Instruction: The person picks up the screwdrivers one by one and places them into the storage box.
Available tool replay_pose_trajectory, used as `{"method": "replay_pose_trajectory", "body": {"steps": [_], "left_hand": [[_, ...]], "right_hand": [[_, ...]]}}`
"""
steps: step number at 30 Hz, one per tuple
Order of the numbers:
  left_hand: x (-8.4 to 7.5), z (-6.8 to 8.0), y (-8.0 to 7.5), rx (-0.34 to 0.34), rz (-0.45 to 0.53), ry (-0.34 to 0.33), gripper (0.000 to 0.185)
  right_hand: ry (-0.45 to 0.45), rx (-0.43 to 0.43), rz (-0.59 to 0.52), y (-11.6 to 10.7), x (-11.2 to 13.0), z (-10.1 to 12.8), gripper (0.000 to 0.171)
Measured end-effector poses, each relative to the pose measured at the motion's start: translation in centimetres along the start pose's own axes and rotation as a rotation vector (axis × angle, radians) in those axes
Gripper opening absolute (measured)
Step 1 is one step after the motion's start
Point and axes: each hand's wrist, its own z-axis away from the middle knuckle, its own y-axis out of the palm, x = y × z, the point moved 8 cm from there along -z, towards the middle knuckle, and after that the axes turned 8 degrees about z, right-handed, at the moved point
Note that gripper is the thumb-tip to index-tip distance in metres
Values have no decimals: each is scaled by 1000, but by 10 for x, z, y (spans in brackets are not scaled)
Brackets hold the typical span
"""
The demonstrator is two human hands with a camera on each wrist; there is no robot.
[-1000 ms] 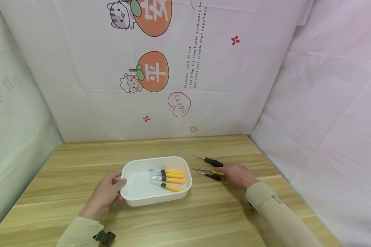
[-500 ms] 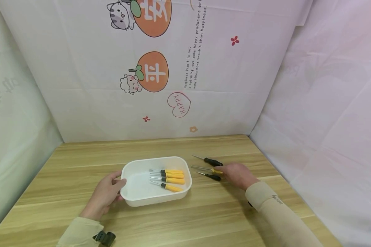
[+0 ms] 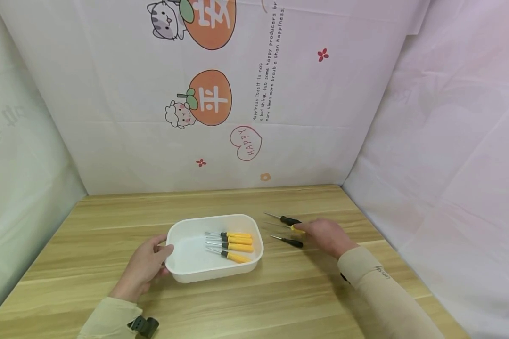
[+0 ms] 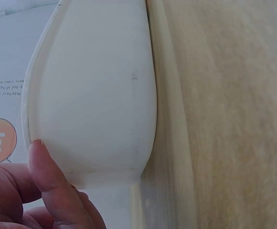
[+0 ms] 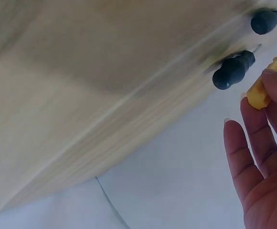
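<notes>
My left hand (image 3: pixel 146 263) grips the left end of a white plastic tray (image 3: pixel 174 256), thumb at the rim; the left wrist view shows the tray's outer wall (image 4: pixel 95 95) close up. Several yellow-handled screwdrivers (image 3: pixel 239 247) lie inside the tray on its right side. To the right of it, my right hand (image 3: pixel 326 237) pinches the yellow handle of another screwdriver (image 5: pixel 259 93), raised off the table in the right wrist view. One black-handled screwdriver (image 3: pixel 289 220) lies just beyond that hand, and a second black screwdriver (image 3: pixel 292 242) lies on the near side.
The wood-grain table (image 3: pixel 246 310) meets a white printed backdrop (image 3: pixel 297 141) at its far edge. White sheets also stand along the left (image 3: pixel 25 141) and right sides. Dark straps sit at both wrists.
My right hand has moved slightly away from me, lifting the yellow screwdriver from between the black ones toward the farther one. The left hand and tray stay put.
</notes>
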Motion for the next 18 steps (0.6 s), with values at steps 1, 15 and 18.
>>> {"method": "replay_pose_trajectory", "body": {"steps": [1, 15, 18], "left_hand": [[0, 0, 0, 0, -1, -2, 57], [0, 0, -1, -3, -3, 1, 57], [0, 0, -1, -4, -5, 3, 57]], "right_hand": [[1, -2, 0, -2, 0, -1, 42], [-17, -70, -49, -27, 5, -15, 35], [-14, -58, -46, -32, 8, -18, 36]]}}
